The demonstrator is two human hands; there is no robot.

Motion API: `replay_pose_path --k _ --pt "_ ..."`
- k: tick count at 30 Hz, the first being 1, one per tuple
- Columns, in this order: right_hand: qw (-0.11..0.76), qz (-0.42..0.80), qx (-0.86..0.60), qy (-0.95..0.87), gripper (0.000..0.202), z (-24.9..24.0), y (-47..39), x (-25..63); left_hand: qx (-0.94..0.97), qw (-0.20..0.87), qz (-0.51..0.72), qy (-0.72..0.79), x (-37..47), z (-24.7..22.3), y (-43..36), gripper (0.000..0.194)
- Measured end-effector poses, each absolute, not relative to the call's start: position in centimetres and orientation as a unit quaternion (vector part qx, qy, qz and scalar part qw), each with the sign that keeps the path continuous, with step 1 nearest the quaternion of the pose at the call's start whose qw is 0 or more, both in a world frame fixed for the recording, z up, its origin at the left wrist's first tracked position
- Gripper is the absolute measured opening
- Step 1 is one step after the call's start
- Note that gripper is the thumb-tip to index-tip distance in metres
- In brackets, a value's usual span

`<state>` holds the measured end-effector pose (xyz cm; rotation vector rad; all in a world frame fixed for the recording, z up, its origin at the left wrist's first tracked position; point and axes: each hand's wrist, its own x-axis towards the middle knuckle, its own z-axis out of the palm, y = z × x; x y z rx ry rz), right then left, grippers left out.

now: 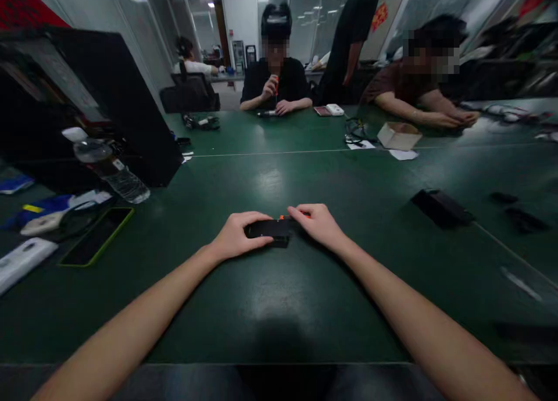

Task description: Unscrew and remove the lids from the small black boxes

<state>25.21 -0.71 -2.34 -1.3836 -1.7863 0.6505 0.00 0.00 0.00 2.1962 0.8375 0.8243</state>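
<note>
My left hand (235,235) is closed round the left end of a flat black rectangular case (279,229), fingers along its far side and thumb along its near side. The case lies low over the green table, and I cannot tell whether it rests on it. At its right end is my right hand (320,224), with its fingers closed on a slim orange tool (284,217). Only bits of orange show past the fingers, so its exact kind is hidden; it may be a screwdriver.
Left: a tilted water bottle (111,165), a green-edged phone (98,236), a white power strip (26,261) and a tall black cabinet (139,110). Right: a black box (441,208) with a cable. Across the table (279,302), a person (274,81) holds an orange screwdriver; another sits by a small carton (399,136).
</note>
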Motion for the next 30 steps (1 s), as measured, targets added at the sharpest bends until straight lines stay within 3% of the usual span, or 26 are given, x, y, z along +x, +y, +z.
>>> replay_pose_path --k 7,11,19,30 --pt "0.427 0.227 -0.578 -0.657 0.033 -2.8 -0.9 26.2 0.526 0.565 0.512 0.377 0.4 -0.7 0.9 0.055" --pt "0.369 0.166 -0.527 -0.747 0.018 -3.0 -1.8 25.5 0.371 0.666 0.538 0.36 0.6 -0.2 0.7 0.064" --pt "0.321 0.169 -0.491 -0.792 0.012 -2.7 -2.8 24.6 0.314 0.706 0.504 0.386 1.7 0.0 -1.0 0.069" --pt "0.355 0.185 -0.462 -0.792 0.012 -2.8 -3.2 24.1 0.317 0.719 0.493 0.373 2.1 0.2 -1.5 0.064"
